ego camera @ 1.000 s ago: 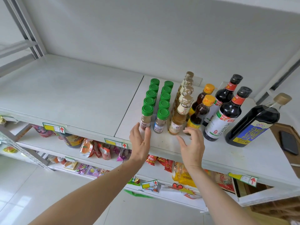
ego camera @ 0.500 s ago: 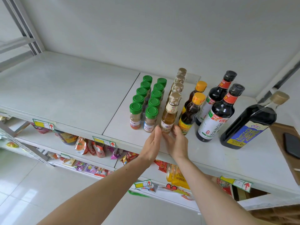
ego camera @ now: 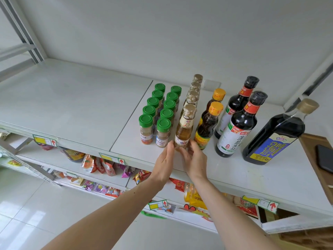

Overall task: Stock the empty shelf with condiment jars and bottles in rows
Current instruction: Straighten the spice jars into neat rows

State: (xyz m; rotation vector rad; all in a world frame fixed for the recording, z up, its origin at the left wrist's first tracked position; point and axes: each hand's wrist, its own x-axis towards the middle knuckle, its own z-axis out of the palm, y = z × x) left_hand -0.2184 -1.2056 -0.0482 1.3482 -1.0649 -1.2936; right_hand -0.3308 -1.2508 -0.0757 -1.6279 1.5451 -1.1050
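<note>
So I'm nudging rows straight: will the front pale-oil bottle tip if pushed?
Probably, if pushed high: the pale-oil bottle is tall with a narrow neck. Both hands touch its base, the safer spot. It looks like glass and nearly full, so likely heavy and breakable.

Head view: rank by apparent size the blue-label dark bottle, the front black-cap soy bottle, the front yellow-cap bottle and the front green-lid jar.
1. blue-label dark bottle
2. front black-cap soy bottle, nearly as big
3. front yellow-cap bottle
4. front green-lid jar
All four stand near the shelf's front, so nearness hardly skews the order.
</note>
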